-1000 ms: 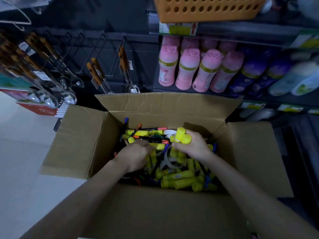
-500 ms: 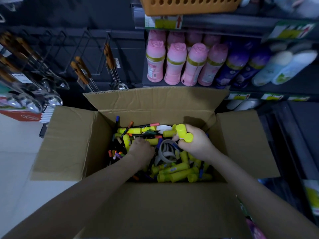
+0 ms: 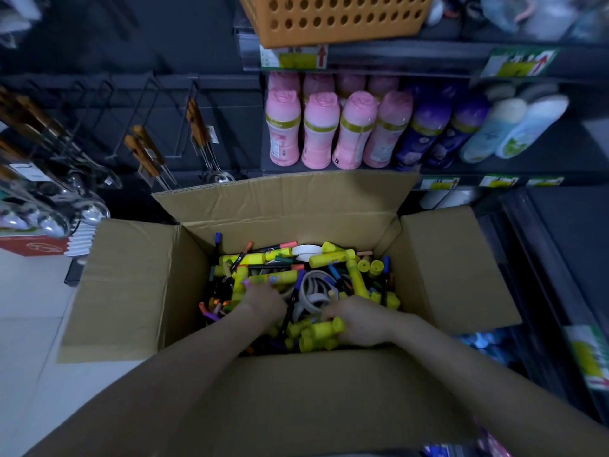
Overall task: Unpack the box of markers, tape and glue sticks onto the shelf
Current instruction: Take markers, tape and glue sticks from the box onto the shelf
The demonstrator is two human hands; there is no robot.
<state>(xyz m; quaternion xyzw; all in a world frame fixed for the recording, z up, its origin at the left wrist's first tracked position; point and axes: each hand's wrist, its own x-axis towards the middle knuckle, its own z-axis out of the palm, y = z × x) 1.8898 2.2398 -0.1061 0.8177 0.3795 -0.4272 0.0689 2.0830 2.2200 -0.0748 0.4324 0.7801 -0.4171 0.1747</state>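
A few yellow glue sticks (image 3: 321, 331) are gripped in the right hand (image 3: 362, 319), whose fingers are curled round them low against the near wall of the open cardboard box (image 3: 131, 285). More yellow sticks are heaped in the box among mixed markers (image 3: 263, 250), a white tape roll (image 3: 308, 250) and grey tape rolls (image 3: 313, 288). The left hand (image 3: 265, 301) is laid knuckles-up on the left part of the heap, with fingertips bent down against a long glue stick (image 3: 273, 278); whether anything is pinched cannot be told. Behind the box, pink bottles (image 3: 316, 133) and purple bottles (image 3: 425, 133) are stood on a dark shelf (image 3: 580, 153), and an orange basket (image 3: 333, 18) is set on the level above. Metal ladles (image 3: 92, 212) are hung on hooks at the left.
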